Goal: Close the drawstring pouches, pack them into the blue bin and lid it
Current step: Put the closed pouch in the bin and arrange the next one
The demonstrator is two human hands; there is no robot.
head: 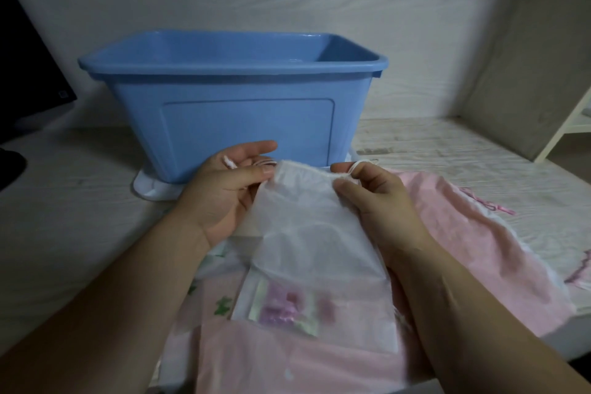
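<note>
A sheer white drawstring pouch point(307, 233) hangs between my hands just in front of the blue bin point(233, 125). My left hand point(224, 195) pinches the pouch's left top corner with the thumb, and a bit of white cord lies in its palm. My right hand point(374, 195) pinches the right top corner and the cord loop there. The pouch mouth is gathered only a little. The bin stands open, and what shows of its inside holds nothing. A white lid point(153, 189) lies flat under the bin.
Pink pouches point(473, 253) lie on the pale table to the right and under my forearms. A flat packet with a purple print point(281, 310) lies below the white pouch. A dark monitor point(28, 73) stands at the left; a white shelf point(572, 125) at the right.
</note>
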